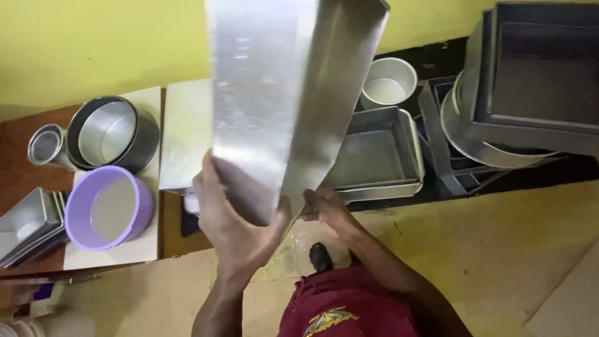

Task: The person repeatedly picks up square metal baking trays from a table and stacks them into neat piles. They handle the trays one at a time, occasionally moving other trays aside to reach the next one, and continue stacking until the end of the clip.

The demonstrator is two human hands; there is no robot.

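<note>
Both hands clench the folded metal sheet (284, 93) at its near end — left hand (234, 215), right hand (327, 209). It is raised mid-scene; swung right, it could strike the stacked trays (374, 153) — sharp edges too.

Bare metal nearly everywhere, dull silver more than shine.

The folded metal sheet (274, 93) in the left hand (240, 218) and right hand (324, 209) is smooth, brushed and softly reflective. At 3 o'clock of it, the square tray (374, 156) looks matt grey metal; the round tin (388, 81) at 1 o'clock is paler inside. At 9 o'clock, a lilac ring (109, 209) looks like glossy plastic, the dark round pan (115, 131) is satin metal, on a reddish-brown wooden counter (15, 143). The floor (499, 249) is worn, yellow and matt.
</note>
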